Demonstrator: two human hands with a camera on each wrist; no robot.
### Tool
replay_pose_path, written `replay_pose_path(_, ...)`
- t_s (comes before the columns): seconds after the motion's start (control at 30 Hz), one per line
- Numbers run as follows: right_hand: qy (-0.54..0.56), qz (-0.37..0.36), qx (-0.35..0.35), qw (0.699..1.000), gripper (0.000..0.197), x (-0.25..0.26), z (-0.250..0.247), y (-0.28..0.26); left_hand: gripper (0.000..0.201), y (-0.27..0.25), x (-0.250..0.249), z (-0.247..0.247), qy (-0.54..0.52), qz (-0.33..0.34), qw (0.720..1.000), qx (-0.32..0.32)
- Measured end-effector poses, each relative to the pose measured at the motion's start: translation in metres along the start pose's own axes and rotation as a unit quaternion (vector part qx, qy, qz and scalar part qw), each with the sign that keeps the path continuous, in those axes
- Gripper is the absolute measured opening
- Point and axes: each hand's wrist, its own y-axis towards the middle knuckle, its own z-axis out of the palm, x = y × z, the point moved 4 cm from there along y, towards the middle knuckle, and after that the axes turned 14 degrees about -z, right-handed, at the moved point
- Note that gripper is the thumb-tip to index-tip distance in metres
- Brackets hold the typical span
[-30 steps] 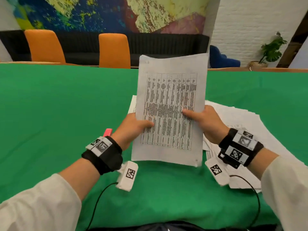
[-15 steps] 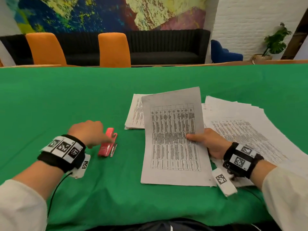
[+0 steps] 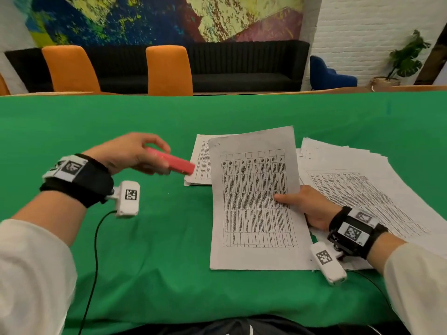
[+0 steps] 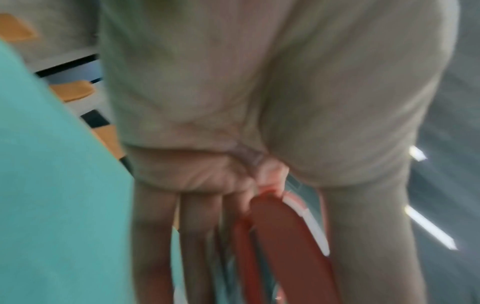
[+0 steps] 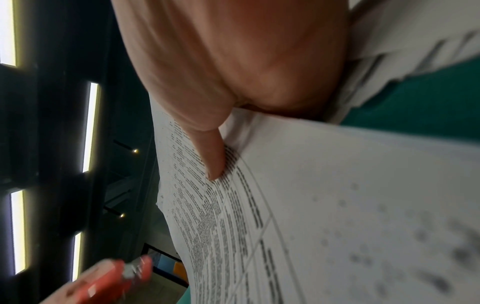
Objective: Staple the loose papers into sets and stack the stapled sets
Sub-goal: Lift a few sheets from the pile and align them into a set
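stapler (image 3: pixel 173 162) left of a paper set (image 3: pixel 254 201); small stack (image 3: pixel 200 160) behind, loose sheets (image 3: pixel 362 180) right, all over the table (image 3: pixel 145 238).

White long sleeves (image 3: pixel 31 269), black wristbands (image 3: pixel 82 182) with square-coded tags, white wrist-mounted camera blocks (image 3: pixel 127 198) on thin black cables (image 3: pixel 93 262)

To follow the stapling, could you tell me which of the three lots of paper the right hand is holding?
The middle set, gripped at its right edge by the right hand; the others lie untouched.

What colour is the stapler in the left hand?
Red-pink stapler, held in the left hand; clearest in the head view.
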Motion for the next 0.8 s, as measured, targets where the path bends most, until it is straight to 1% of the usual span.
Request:
replay_pose_path(0.03,0.0,0.0,0.0,1.0,0.035,0.0,0.0,0.0,0.07,-0.001,-0.008,-0.004,-0.07,0.033,0.997,-0.011)
replay_pose_path(0.07,0.0,0.0,-0.001,1.0,0.037,-0.001,0.0,0.0,0.067,0.0,-0.014,-0.006,-0.156,0.063,0.986,-0.016)
replay_pose_path(0.1,0.0,-0.001,0.0,1.0,0.037,0.0,0.0,0.0,0.064,0.002,-0.02,-0.005,-0.261,0.09,0.961,-0.007)
replay_pose_path(0.13,0.001,-0.002,0.001,1.0,0.037,0.0,0.0,0.001,0.063,0.007,-0.024,-0.004,-0.375,0.106,0.921,0.005)
replay_pose_path(0.17,0.002,-0.003,0.003,1.0,0.036,0.0,0.0,0.0,0.062,0.013,-0.028,0.001,-0.483,0.115,0.868,0.018)
replay_pose_path(0.2,0.003,-0.005,0.004,1.0,0.034,0.0,0.0,0.0,0.058,0.019,-0.033,0.006,-0.566,0.113,0.817,0.02)
replay_pose_path(0.23,0.004,-0.006,0.004,1.0,0.033,0.0,0.0,0.0,0.052,0.026,-0.04,0.013,-0.618,0.101,0.779,0.019)
replay_pose_path(0.27,0.005,-0.008,0.005,1.0,0.033,-0.001,0.0,0.0,0.047,0.032,-0.047,0.022,-0.644,0.086,0.76,0.015)
replay_pose_path(0.3,0.005,-0.01,0.006,1.0,0.032,-0.001,0.001,0.0,0.042,0.039,-0.055,0.031,-0.644,0.072,0.762,0.001)
replay_pose_path(0.33,0.005,-0.01,0.007,1.0,0.033,-0.001,0.001,0.0,0.038,0.047,-0.062,0.038,-0.622,0.063,0.78,-0.026)
replay_pose_path(0.37,0.004,-0.011,0.008,1.0,0.033,-0.001,0.001,-0.001,0.037,0.054,-0.068,0.044,-0.585,0.065,0.806,-0.06)
replay_pose_path(0.43,0.003,-0.014,0.011,1.0,0.033,-0.001,0.001,-0.001,0.041,0.065,-0.084,0.054,-0.492,0.086,0.858,-0.123)
replay_pose_path(0.47,0.002,-0.016,0.013,1.0,0.032,-0.001,0.002,-0.001,0.041,0.069,-0.092,0.059,-0.45,0.102,0.876,-0.144)
replay_pose_path(0.5,0.0,-0.017,0.016,1.0,0.031,-0.001,0.002,-0.001,0.039,0.07,-0.1,0.065,-0.417,0.119,0.887,-0.157)
replay_pose_path(0.57,-0.003,-0.02,0.019,1.0,0.03,-0.002,0.002,-0.001,0.038,0.074,-0.112,0.076,-0.376,0.147,0.9,-0.167)
replay_pose_path(0.63,-0.003,-0.023,0.02,1.0,0.03,-0.002,0.002,-0.001,0.044,0.082,-0.113,0.087,-0.33,0.156,0.915,-0.172)
replay_pose_path(0.7,-0.001,-0.027,0.02,0.999,0.03,-0.003,0.001,-0.001,0.046,0.09,-0.108,0.097,-0.277,0.151,0.931,-0.184)
replay_pose_path(0.8,-0.001,-0.032,0.021,0.999,0.031,-0.004,0.0,0.0,0.043,0.098,-0.096,0.106,-0.26,0.137,0.935,-0.197)
